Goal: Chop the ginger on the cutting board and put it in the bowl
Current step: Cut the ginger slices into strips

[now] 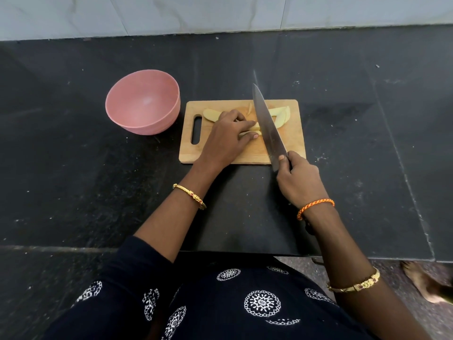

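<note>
A wooden cutting board (294, 143) lies on the black counter with pale ginger slices on it. My left hand (228, 138) pinches a stack of ginger slices (255, 130) at the board's middle. More slices (282, 115) lie to the right of the blade and one piece (210, 114) to the left. My right hand (297, 179) grips the handle of a large knife (266, 121), whose blade crosses the board right beside my left fingertips. The empty pink bowl (143, 101) stands just left of the board.
The black stone counter (367, 119) stretches widely on both sides, with a tiled wall (220, 13) behind it. The counter's front edge runs just before my body. A bare foot (426, 283) shows on the floor at the lower right.
</note>
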